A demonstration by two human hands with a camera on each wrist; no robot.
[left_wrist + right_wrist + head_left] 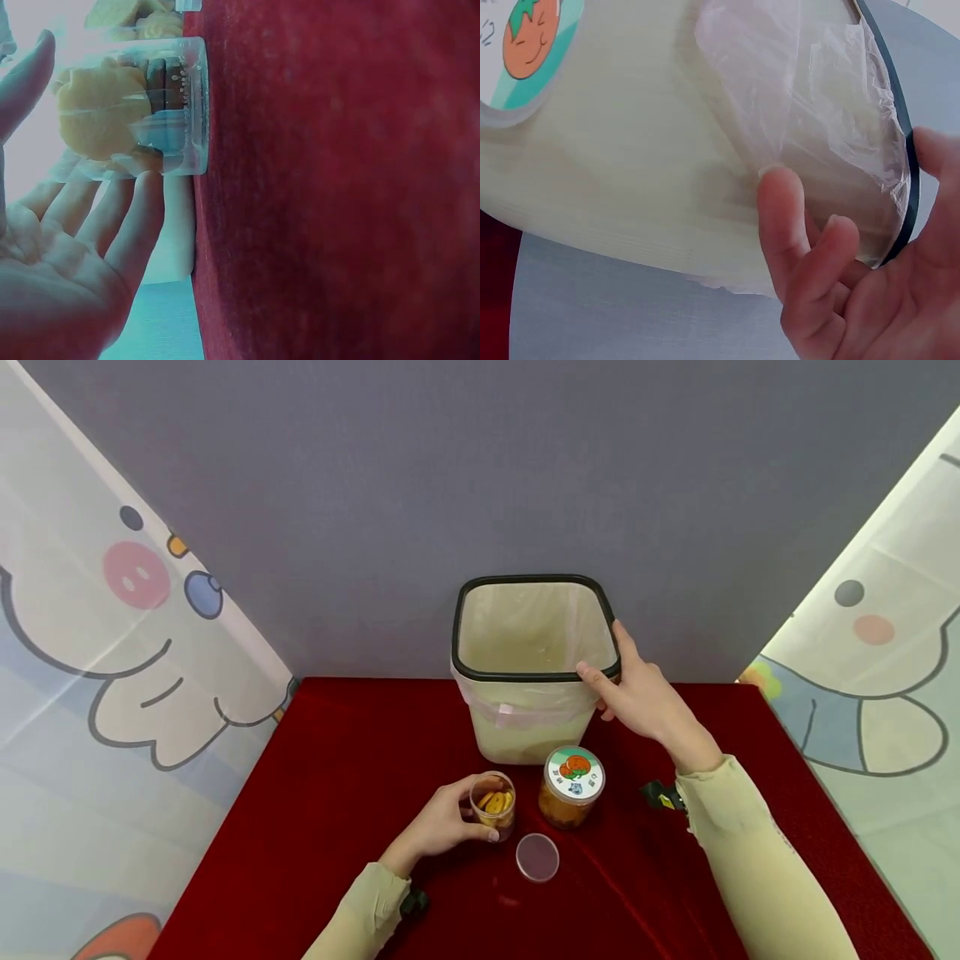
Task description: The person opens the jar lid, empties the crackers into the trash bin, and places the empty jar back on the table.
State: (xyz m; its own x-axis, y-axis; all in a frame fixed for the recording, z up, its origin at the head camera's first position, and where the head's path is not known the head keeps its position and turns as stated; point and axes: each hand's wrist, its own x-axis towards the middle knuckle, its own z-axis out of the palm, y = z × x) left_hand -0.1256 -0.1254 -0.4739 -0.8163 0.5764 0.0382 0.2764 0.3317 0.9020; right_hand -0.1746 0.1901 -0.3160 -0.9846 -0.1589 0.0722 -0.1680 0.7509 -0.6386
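My left hand (pixel 446 818) holds a small clear plastic jar (pixel 492 810) of yellow biscuits. It stands lidless on the red cloth, fingers along one side and thumb on the near side. In the left wrist view the jar (pixel 127 112) also shows brown pieces near its base. At the back, a cream trash bin (pixel 536 735) has a black rim and a pale plastic liner. My right hand (pixel 645 697) grips its near right corner, thumb over the rim; in the right wrist view, fingertips (pixel 780 191) lie by the liner (pixel 757 75) outside.
A larger jar (pixel 566 810) with a printed fruit label on its lid stands in front of the bin. A round clear lid (pixel 537 857) lies on the red cloth (pixel 315 827). A grey wall (pixel 375 527) rises behind, with cartoon curtains (pixel 885 710) on both sides.
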